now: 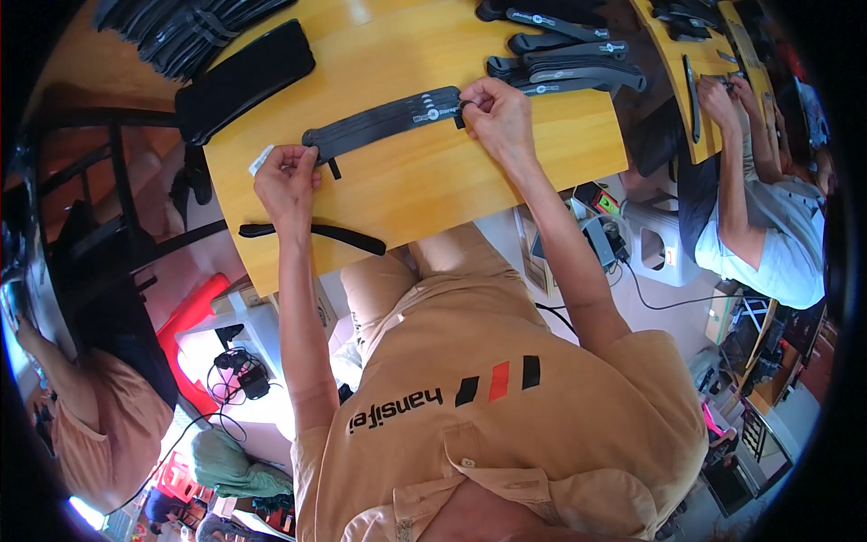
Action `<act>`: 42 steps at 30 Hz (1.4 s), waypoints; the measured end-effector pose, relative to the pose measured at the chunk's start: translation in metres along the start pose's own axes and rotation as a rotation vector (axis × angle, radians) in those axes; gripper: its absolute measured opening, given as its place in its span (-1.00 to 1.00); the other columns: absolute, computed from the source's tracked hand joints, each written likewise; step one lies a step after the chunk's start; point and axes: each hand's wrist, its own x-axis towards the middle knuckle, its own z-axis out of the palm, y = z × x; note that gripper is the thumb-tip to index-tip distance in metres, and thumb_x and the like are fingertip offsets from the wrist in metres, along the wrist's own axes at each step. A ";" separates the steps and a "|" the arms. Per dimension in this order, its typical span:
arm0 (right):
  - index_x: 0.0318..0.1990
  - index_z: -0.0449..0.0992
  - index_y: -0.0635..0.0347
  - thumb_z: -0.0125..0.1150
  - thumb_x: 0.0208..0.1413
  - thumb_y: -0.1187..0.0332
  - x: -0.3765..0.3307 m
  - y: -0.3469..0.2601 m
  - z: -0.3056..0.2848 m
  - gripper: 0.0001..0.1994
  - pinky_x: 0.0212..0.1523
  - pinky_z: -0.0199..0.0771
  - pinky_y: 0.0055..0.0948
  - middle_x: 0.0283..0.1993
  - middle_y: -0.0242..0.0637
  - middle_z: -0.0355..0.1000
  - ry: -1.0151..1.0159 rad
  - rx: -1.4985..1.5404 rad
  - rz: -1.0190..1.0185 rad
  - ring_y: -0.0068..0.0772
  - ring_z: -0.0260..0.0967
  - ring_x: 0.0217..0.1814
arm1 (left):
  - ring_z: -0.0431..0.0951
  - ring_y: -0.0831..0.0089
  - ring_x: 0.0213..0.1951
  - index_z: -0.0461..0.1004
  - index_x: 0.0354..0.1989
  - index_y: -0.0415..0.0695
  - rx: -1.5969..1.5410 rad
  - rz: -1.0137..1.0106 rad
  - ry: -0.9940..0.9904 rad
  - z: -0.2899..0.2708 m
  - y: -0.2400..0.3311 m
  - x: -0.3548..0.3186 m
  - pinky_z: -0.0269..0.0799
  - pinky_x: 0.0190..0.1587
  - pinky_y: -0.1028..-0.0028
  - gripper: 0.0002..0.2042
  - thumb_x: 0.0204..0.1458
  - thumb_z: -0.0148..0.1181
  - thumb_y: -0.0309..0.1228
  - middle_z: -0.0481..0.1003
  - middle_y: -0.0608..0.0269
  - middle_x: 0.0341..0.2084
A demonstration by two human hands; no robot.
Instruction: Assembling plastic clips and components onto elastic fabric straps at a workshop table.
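A flat stack of black hook-and-loop straps [379, 125] with pale printing lies slantwise on the wooden table [424, 194]. My left hand [287, 188] pinches its left end, and a small white label [261, 160] shows beside those fingers. At the other end, the fingertips of my right hand [502, 125] are closed on the straps beside a small black tab. Short black tabs stick out below the stack near both ends. Closer to me, a single black strap [336, 237] lies curved along the table's front edge.
Several printed strap bundles [564, 68] sit at the far right. A black block-shaped pile [246, 81] and a heap of black straps [185, 32] are at the far left. A co-worker [759, 226] handles things at a table on the right; another person [104, 425] is at the left.
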 end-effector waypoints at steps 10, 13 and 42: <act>-0.48 0.47 0.32 0.12 -0.22 0.58 0.002 0.002 0.005 -0.92 -0.55 0.35 -0.55 -0.59 -0.29 0.41 0.074 -0.212 -0.194 -0.55 0.36 -0.59 | 0.37 0.66 -0.71 0.41 -0.52 -0.22 0.007 0.065 0.036 0.000 -0.005 0.006 0.30 -0.65 0.68 -0.90 -0.08 0.23 -0.53 0.37 0.37 -0.71; -0.49 0.47 0.33 0.13 -0.24 0.58 0.001 0.000 0.003 -0.92 -0.46 0.37 -0.47 -0.56 -0.20 0.40 0.086 -0.261 -0.230 -0.40 0.38 -0.54 | 0.40 0.63 -0.70 0.43 -0.49 -0.24 0.045 0.035 0.011 0.002 -0.002 0.006 0.33 -0.65 0.67 -0.93 -0.06 0.19 -0.55 0.38 0.34 -0.71; -0.16 0.45 0.32 0.04 -0.19 0.60 -0.048 -0.005 0.000 -0.67 0.04 0.27 -0.29 -0.09 -0.14 0.36 0.012 -0.567 -0.730 -0.12 0.26 0.00 | 0.38 0.27 -0.08 0.44 -0.10 -0.13 0.733 0.723 -0.197 0.004 0.018 -0.041 0.30 -0.07 0.29 -0.69 -0.09 0.08 -0.51 0.39 0.23 -0.14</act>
